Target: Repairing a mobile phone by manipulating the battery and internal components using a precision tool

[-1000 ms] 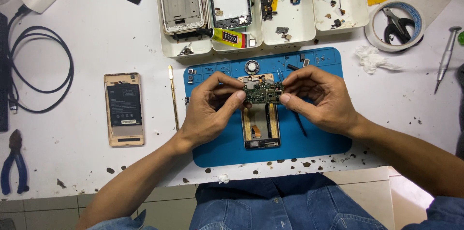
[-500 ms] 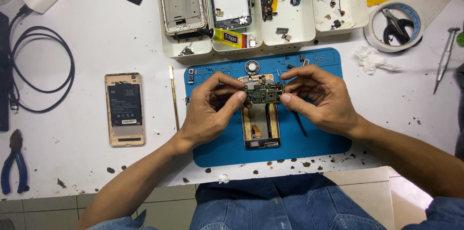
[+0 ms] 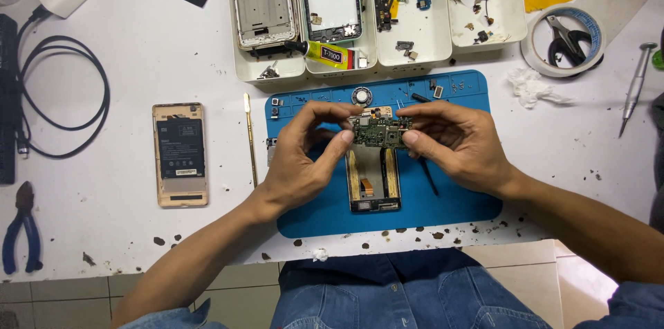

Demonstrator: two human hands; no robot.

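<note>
Green circuit board [image 3: 379, 132] held up between both hands, over the upper part of an opened phone frame [image 3: 373, 178] that lies on a blue work mat [image 3: 456, 190]. Left hand [image 3: 304, 156] grips the board's left edge, thumb and fingertips pinched on it. Right hand [image 3: 456, 139] grips the right edge the same way, thumb pressed at the board's lower right corner. Board level, roughly flat to the camera, component side up.

Phone frame sits directly below the two hands, between the wrists, long axis pointing toward the person; orange-brown strips run along its inner sides. A thin dark tool [image 3: 429, 175] lies on the mat just under the right hand.

Beyond the fingertips, at the mat's far edge: a small round metal part [image 3: 360, 96] and a few loose screws. Farther out, white parts trays [image 3: 415, 45] with phone shells and scraps, and a yellow glue tube [image 3: 325, 54] across the tray edge.

Outward of the left hand, on the white table [image 3: 138, 232]: a slim metal pry tool [image 3: 250, 139], then a gold phone back with a black battery [image 3: 180, 154], well apart. Blue-handled pliers [image 3: 19, 229] far out that side. Outward of the right hand: crumpled tissue [image 3: 532, 87], a tape roll [image 3: 564, 42] with scissors inside, and a screwdriver [image 3: 635, 80].
</note>
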